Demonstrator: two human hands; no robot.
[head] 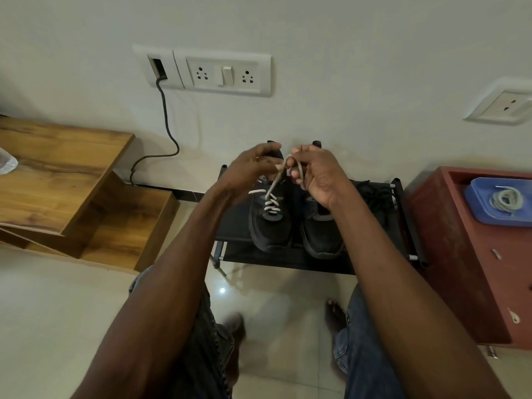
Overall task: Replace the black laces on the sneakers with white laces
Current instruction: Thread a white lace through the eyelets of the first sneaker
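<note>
White cord ran criss-cross through the eyelets of the left black fabric sneaker [269, 223], and I judged that shoe nearly relaced: only the tying remained. Both sneakers stood side by side, toes toward me, on the black fabric shoe rack [403, 226] against the wall. My left hand [249, 171] had its fingers curled, pinching one end of the white lace [273, 187] just above the tongue. My right hand [316, 171] was clamped on the other end, a loop of cord showing between its fingertips. The two hands sat close together, nearly touching, which read to me as a knot being formed.

The right black sneaker [321, 234] showed no white lace that I could see, though my wrist hid its upper eyelets, so I counted it as left to do. A loose black lace [374, 195] lay on the rack just beside it. A coiled white lace [506, 200] waited in the blue plastic tray [475, 208] on the red cabinet [460, 269], well apart from the shoes.

I could make out no brand, label or writing anywhere.
</note>
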